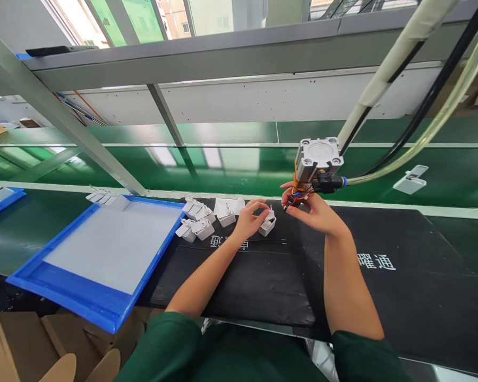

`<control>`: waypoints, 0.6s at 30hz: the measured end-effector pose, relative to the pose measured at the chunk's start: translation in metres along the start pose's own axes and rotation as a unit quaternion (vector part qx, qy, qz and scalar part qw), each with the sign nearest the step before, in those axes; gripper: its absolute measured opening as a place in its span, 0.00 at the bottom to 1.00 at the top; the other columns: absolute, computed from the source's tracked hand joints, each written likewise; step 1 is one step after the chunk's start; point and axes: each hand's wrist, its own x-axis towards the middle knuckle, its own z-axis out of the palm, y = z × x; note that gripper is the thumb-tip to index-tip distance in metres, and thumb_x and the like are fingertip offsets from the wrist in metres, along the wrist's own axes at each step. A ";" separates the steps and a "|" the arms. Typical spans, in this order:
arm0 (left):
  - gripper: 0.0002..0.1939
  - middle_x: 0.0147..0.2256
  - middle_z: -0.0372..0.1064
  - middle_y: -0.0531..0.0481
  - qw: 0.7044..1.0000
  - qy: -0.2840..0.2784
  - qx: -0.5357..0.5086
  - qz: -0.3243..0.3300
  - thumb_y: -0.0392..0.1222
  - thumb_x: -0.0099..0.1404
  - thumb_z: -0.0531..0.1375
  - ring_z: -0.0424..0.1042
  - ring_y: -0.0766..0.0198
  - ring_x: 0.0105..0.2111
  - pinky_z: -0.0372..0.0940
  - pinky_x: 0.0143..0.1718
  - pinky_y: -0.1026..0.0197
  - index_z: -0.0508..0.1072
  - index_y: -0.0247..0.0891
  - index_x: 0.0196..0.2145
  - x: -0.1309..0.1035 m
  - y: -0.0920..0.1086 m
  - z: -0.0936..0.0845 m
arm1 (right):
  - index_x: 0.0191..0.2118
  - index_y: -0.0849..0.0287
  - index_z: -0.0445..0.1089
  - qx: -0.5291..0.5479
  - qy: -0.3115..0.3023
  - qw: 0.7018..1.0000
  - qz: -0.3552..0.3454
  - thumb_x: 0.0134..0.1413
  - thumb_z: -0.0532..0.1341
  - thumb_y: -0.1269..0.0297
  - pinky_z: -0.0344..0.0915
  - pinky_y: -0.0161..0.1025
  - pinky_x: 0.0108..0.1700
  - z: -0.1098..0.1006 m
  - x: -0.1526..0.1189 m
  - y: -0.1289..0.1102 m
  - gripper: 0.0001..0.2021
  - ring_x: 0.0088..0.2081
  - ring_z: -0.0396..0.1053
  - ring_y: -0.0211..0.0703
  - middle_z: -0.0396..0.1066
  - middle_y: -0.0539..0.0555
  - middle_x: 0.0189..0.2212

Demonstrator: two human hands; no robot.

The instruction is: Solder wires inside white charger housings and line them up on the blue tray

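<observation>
Gripping the lower end of a hanging pneumatic tool (319, 154), the right hand (319, 213) wraps its fingers around it; the left hand (249, 220) rests beside a white adapter (267, 227) on a black mat (258, 289), though whether its fingers pinch the adapter cannot be told; more white adapters (202, 229) cluster leftward, near a blue tray (77, 291).

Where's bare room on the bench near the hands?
Free: black mat between the forearms and right of them; blue tray, nearside of its far plugs. Crowded: left hand amid white plugs, right hand at the metal cylinder.
</observation>
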 end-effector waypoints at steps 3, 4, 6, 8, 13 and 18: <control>0.09 0.48 0.73 0.44 0.993 0.025 0.095 0.062 0.44 0.68 0.59 0.73 0.60 0.48 0.73 0.43 0.60 0.75 0.39 0.42 -0.012 -0.006 -0.005 | 0.49 0.56 0.66 0.008 -0.001 1.000 -0.014 0.54 0.63 0.48 0.70 0.46 0.40 0.003 0.000 -0.002 0.22 0.36 0.69 0.46 0.70 0.55 0.33; 0.08 0.47 0.74 0.45 0.987 0.032 0.136 0.079 0.45 0.68 0.59 0.73 0.60 0.48 0.71 0.46 0.58 0.75 0.40 0.42 -0.016 -0.007 -0.005 | 0.49 0.55 0.66 0.009 0.001 1.000 -0.016 0.54 0.63 0.47 0.70 0.46 0.40 0.005 0.000 -0.002 0.22 0.36 0.69 0.46 0.70 0.55 0.34; 0.09 0.43 0.76 0.46 0.975 0.040 0.200 0.086 0.47 0.67 0.61 0.74 0.59 0.47 0.69 0.49 0.58 0.75 0.40 0.41 -0.023 -0.007 -0.003 | 0.49 0.55 0.66 0.010 0.002 1.000 -0.016 0.55 0.63 0.46 0.70 0.46 0.41 0.007 0.000 -0.003 0.22 0.36 0.69 0.46 0.70 0.55 0.35; 0.13 0.40 0.77 0.47 0.971 0.031 0.229 0.060 0.50 0.65 0.63 0.76 0.59 0.44 0.69 0.46 0.61 0.74 0.41 0.42 -0.027 -0.004 0.000 | 0.50 0.54 0.65 0.014 -0.001 1.000 -0.012 0.55 0.63 0.47 0.70 0.47 0.41 0.009 0.000 -0.004 0.23 0.36 0.69 0.45 0.70 0.55 0.35; 0.20 0.37 0.77 0.51 0.979 -0.014 0.204 -0.018 0.55 0.59 0.67 0.77 0.62 0.37 0.69 0.37 0.64 0.73 0.42 0.45 -0.025 0.003 0.005 | 0.51 0.53 0.63 0.022 -0.005 1.000 -0.013 0.56 0.62 0.49 0.70 0.45 0.40 0.012 -0.001 -0.007 0.21 0.35 0.69 0.44 0.68 0.54 0.35; 0.13 0.43 0.77 0.51 0.996 -0.029 0.048 -0.072 0.45 0.66 0.60 0.77 0.66 0.33 0.71 0.33 0.65 0.72 0.42 0.47 -0.021 -0.006 -0.001 | 0.51 0.51 0.62 0.044 -0.005 0.999 -0.029 0.57 0.63 0.51 0.68 0.43 0.39 0.016 0.000 -0.009 0.19 0.36 0.68 0.44 0.67 0.53 0.35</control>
